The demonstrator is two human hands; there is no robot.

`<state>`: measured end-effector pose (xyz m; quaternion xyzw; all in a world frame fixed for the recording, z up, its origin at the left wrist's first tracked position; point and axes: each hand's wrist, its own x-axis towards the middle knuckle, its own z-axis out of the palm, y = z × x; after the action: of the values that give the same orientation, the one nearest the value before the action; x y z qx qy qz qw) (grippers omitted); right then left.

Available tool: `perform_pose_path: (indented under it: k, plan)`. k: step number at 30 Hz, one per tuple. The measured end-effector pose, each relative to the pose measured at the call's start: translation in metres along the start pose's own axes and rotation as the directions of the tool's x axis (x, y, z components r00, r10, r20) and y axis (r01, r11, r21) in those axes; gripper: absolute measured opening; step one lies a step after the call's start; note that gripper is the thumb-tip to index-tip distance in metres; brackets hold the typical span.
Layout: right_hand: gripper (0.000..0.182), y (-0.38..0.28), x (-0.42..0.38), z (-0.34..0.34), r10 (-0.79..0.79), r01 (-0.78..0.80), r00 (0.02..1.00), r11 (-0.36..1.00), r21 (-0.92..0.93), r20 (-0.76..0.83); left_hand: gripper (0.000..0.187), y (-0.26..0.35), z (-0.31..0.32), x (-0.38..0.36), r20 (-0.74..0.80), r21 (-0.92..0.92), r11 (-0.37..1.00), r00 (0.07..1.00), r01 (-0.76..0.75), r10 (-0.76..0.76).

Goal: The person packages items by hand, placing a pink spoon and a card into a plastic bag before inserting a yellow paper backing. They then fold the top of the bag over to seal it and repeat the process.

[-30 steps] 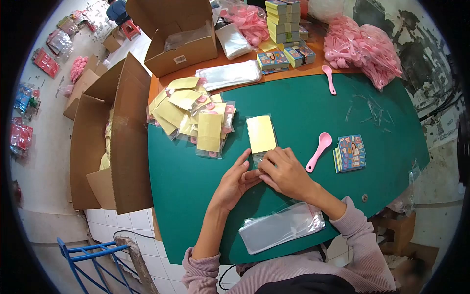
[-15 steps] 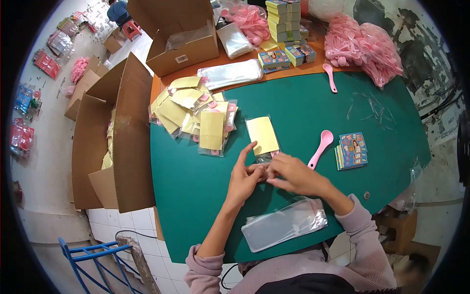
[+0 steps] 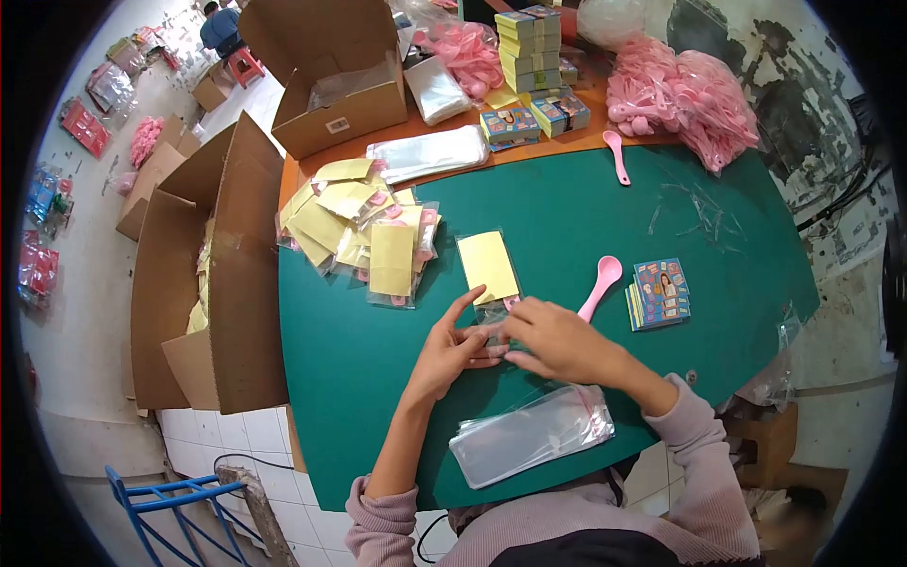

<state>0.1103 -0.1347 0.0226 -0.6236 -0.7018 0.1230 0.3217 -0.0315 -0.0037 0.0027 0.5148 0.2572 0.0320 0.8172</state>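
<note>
A clear packet with a yellow card point(image 3: 488, 267) lies on the green table, a bit of pink showing at its lower end. Both hands are at that end. My left hand point(image 3: 448, 350) has its index finger stretched onto the card, and its other fingers are at the clear plastic. My right hand point(image 3: 563, 342) is bent over the same plastic with its fingers together, their tips partly hidden. Right of them lie a pink spoon point(image 3: 601, 286) and a small stack of blue picture cards point(image 3: 659, 294). Clear empty bags point(image 3: 531, 437) lie nearest my body.
Filled packets point(image 3: 391, 258) are heaped at the left, beside a large open carton point(image 3: 248, 274). Behind stand another carton point(image 3: 345, 118), stacked card bundles point(image 3: 529, 57) and bagged pink spoons point(image 3: 685, 99). A single spoon point(image 3: 616, 158) lies near the back edge. A person point(image 3: 220, 28) sits far off.
The whole view has shifted, so the table things appear slightly further left. My right hand has turned a little over the packet's lower end. My left index finger stays on the card.
</note>
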Motion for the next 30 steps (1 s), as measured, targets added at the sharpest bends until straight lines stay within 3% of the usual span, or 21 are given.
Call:
perform_pose_path:
  k: [2,9,11,12,13,14,16,19,20,21,22,23,26,27,28,29,30]
  plan:
    - [0.025,-0.009,0.007,0.009,0.051,-0.041,0.994,0.995,-0.096,0.101,0.059,0.0,-0.001,-0.001,0.003,0.019,0.999,1.0,0.027,-0.027]
    - [0.023,-0.005,0.01,0.031,0.05,-0.027,0.992,0.979,-0.201,0.114,0.063,-0.007,-0.007,0.005,0.017,0.041,0.999,1.0,-0.008,0.007]
    - [0.018,0.005,0.007,0.03,-0.08,0.085,0.991,0.995,-0.045,0.104,0.062,-0.009,-0.007,0.006,-0.006,0.076,0.997,1.0,-0.008,0.009]
    - [0.018,0.005,0.006,0.021,-0.08,0.085,0.991,0.995,-0.042,0.104,0.062,-0.011,-0.008,0.008,-0.038,0.039,0.999,0.999,-0.01,0.012]
    - [0.015,0.004,0.006,0.003,-0.037,0.006,0.978,0.989,0.148,0.205,0.061,-0.012,-0.008,0.009,-0.069,0.003,1.0,0.998,-0.014,0.014]
    - [0.012,0.007,0.005,-0.015,-0.014,-0.091,0.951,0.942,0.323,0.309,0.061,-0.01,-0.006,0.008,-0.067,0.003,1.0,0.998,-0.013,0.013]
    - [0.011,0.032,-0.009,-0.053,0.031,-0.171,0.963,0.837,0.52,0.266,0.051,0.0,0.0,0.003,-0.056,-0.023,1.0,0.998,-0.006,0.005]
    - [0.014,0.09,-0.042,-0.123,0.281,-0.329,0.939,0.555,0.764,0.201,0.037,-0.007,-0.007,0.007,0.001,-0.007,0.998,0.998,-0.064,0.064]
    - [0.012,0.118,-0.052,-0.141,0.442,-0.421,0.881,0.575,0.702,0.167,0.037,-0.008,-0.008,0.008,0.006,-0.008,0.998,0.998,-0.065,0.065]
    - [0.012,0.155,-0.068,-0.155,0.614,-0.574,0.786,0.767,0.286,-0.071,0.031,-0.009,-0.008,0.008,0.002,0.03,0.999,0.999,-0.035,0.035]
    - [0.015,0.179,-0.078,-0.164,0.617,-0.702,0.697,0.69,-0.173,-0.366,0.027,-0.007,-0.008,0.01,-0.005,0.069,0.998,1.0,-0.009,0.009]
    - [0.015,0.176,-0.074,-0.164,0.608,-0.696,0.702,0.695,-0.179,-0.371,0.027,-0.005,-0.007,0.011,-0.005,0.069,0.997,1.0,-0.021,0.021]
    - [0.045,0.126,-0.055,-0.122,0.351,-0.599,0.795,0.582,-0.55,-0.495,0.027,-0.005,-0.006,0.007,-0.015,0.035,0.999,1.0,-0.023,0.023]
    - [0.056,0.084,-0.03,-0.102,0.425,-0.494,0.857,0.837,-0.235,-0.29,0.027,-0.006,-0.006,0.007,-0.009,-0.05,0.999,1.0,-0.02,0.02]
    - [0.059,0.059,-0.018,-0.07,0.276,-0.27,0.946,0.961,0.059,-0.173,0.027,-0.006,-0.005,0.008,0.002,-0.13,0.991,1.0,-0.016,0.016]
    - [0.056,0.035,-0.01,-0.041,0.337,-0.314,0.939,0.922,0.229,-0.069,0.027,-0.006,-0.004,0.009,0.009,-0.118,0.993,1.0,-0.008,0.009]
    - [0.048,0.026,-0.005,-0.017,0.299,-0.277,0.95,0.94,0.2,-0.086,0.027,-0.006,-0.001,0.01,0.002,-0.156,0.987,0.999,-0.034,0.034]
